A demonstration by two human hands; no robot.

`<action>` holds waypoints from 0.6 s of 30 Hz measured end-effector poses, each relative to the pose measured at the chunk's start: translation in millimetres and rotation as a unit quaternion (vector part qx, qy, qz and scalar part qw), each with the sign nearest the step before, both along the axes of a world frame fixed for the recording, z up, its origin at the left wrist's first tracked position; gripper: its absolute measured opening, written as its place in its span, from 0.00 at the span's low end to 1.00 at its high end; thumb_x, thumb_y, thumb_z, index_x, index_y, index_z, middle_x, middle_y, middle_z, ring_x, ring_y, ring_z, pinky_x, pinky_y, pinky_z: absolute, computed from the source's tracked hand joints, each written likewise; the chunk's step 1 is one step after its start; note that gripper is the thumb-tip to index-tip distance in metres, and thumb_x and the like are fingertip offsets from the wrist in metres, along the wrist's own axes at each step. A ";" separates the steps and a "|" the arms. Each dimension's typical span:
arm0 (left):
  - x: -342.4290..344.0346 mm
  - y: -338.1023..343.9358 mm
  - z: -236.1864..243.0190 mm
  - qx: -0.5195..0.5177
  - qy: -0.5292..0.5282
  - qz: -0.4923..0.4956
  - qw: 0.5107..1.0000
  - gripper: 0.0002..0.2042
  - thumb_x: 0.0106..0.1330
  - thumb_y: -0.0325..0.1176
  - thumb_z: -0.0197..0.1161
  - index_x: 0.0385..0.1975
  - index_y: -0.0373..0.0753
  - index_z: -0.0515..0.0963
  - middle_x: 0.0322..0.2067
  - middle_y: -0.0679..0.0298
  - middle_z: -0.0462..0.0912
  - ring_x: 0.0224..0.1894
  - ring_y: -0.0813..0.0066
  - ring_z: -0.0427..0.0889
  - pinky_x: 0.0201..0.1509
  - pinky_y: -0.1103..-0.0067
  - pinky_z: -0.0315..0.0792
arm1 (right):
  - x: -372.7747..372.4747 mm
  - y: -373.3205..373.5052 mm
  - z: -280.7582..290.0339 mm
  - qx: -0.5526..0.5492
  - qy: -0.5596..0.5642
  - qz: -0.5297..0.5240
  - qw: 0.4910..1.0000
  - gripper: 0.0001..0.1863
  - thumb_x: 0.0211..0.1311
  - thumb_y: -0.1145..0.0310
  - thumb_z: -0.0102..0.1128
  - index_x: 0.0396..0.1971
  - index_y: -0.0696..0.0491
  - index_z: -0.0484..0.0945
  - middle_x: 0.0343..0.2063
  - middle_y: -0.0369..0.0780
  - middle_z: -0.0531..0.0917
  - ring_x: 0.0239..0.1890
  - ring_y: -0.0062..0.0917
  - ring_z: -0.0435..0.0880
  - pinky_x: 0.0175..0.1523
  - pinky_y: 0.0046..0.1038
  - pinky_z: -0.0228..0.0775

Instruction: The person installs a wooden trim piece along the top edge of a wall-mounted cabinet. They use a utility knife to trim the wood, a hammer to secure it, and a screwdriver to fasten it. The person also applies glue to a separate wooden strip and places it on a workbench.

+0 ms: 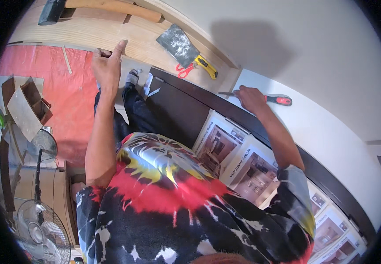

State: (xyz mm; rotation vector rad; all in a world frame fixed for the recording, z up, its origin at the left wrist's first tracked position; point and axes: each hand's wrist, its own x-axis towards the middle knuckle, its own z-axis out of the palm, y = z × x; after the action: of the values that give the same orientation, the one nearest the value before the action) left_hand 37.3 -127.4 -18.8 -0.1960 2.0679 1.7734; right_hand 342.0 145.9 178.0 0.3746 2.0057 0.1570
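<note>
My left hand [106, 68] grips the near edge of a pale wooden board [80, 31], thumb on top and fingers curled below. My right hand [251, 100] rests on the white ledge [302, 118], its fingers closed over a tool with a red-and-black handle [279, 100]. The handle sticks out beside my wrist, and a thin metal blade shows past my fingertips. My hand hides the middle, so whether it is a chisel or a screwdriver I cannot tell. On the board lie a dusty square of sandpaper-like sheet [179, 45], a yellow utility knife [207, 67] and red-handled scissors [185, 70].
A hammer [111, 8] lies along the board's far side. Red sheeting [62, 101] covers the floor at left, near cardboard pieces [25, 112] and a fan [40, 231]. Below the ledge runs a dark panel [179, 103], with picture brochures [252, 169] beside me at right.
</note>
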 end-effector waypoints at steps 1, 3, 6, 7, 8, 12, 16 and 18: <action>-2.9 -1.1 5.8 -0.034 -0.001 -0.014 0.999 0.23 0.52 0.45 0.79 0.19 0.37 0.70 0.16 0.70 0.72 0.20 0.80 0.66 0.24 0.78 0.65 | 1.9 0.3 -3.0 0.000 -0.006 0.001 1.000 0.12 0.67 0.67 0.49 0.39 0.49 0.84 0.35 0.45 0.81 0.38 0.42 0.84 0.44 0.42 0.78; -0.9 -3.1 0.0 -0.060 0.006 -0.041 0.997 0.23 0.53 0.45 0.78 0.19 0.37 0.71 0.17 0.70 0.72 0.20 0.79 0.66 0.25 0.79 0.65 | 3.4 3.8 -8.1 0.003 -0.017 0.008 1.000 0.12 0.67 0.67 0.48 0.37 0.49 0.84 0.37 0.45 0.81 0.40 0.41 0.85 0.46 0.42 0.79; -0.6 -1.9 -7.5 -0.046 0.018 -0.029 0.998 0.22 0.53 0.45 0.78 0.20 0.35 0.71 0.17 0.70 0.72 0.20 0.80 0.66 0.25 0.79 0.65 | 9.0 -2.3 14.4 -0.039 0.001 0.022 0.999 0.13 0.66 0.67 0.49 0.40 0.49 0.84 0.34 0.46 0.80 0.37 0.42 0.84 0.43 0.43 0.77; 1.3 -1.1 -9.5 -0.035 0.021 -0.020 0.999 0.22 0.53 0.44 0.78 0.20 0.35 0.71 0.16 0.70 0.72 0.20 0.80 0.66 0.25 0.79 0.65 | 6.0 -3.1 17.0 -0.035 -0.003 0.022 0.999 0.13 0.66 0.67 0.49 0.40 0.49 0.84 0.34 0.47 0.80 0.37 0.42 0.84 0.43 0.43 0.77; 3.9 -1.4 -18.1 -0.006 0.025 -0.004 1.000 0.22 0.53 0.44 0.78 0.20 0.35 0.71 0.16 0.70 0.72 0.20 0.80 0.65 0.25 0.79 0.65 | 0.9 -3.3 19.0 -0.032 -0.006 0.022 0.999 0.12 0.66 0.67 0.49 0.40 0.49 0.84 0.34 0.47 0.80 0.37 0.42 0.84 0.43 0.43 0.77; 1.0 1.7 -13.0 0.025 0.016 0.005 1.000 0.22 0.53 0.43 0.78 0.21 0.35 0.72 0.16 0.70 0.72 0.20 0.80 0.65 0.25 0.79 0.65 | 15.7 1.5 -4.3 -0.011 0.042 -0.003 0.999 0.12 0.66 0.67 0.50 0.40 0.48 0.84 0.35 0.47 0.80 0.37 0.42 0.84 0.42 0.43 0.77; -1.8 -2.0 -1.1 -0.069 0.034 -0.029 0.997 0.21 0.54 0.42 0.78 0.21 0.35 0.72 0.16 0.70 0.72 0.20 0.81 0.66 0.25 0.80 0.65 | 12.9 8.6 -11.2 -0.005 0.015 0.009 1.000 0.11 0.67 0.66 0.49 0.38 0.49 0.83 0.35 0.46 0.80 0.37 0.43 0.84 0.42 0.44 0.77; 0.6 -1.3 0.2 -0.082 0.036 -0.030 0.996 0.21 0.54 0.43 0.78 0.20 0.35 0.72 0.16 0.70 0.72 0.20 0.82 0.66 0.25 0.80 0.64 | 12.8 -8.0 5.4 -0.011 -0.028 -0.014 0.999 0.12 0.67 0.66 0.49 0.36 0.50 0.83 0.36 0.47 0.80 0.37 0.43 0.84 0.42 0.45 0.77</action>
State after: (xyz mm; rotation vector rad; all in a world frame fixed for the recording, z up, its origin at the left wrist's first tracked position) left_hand 37.9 -128.6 -18.6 -0.1161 2.2477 1.5998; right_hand 354.8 137.9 183.4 0.3793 1.9456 0.1269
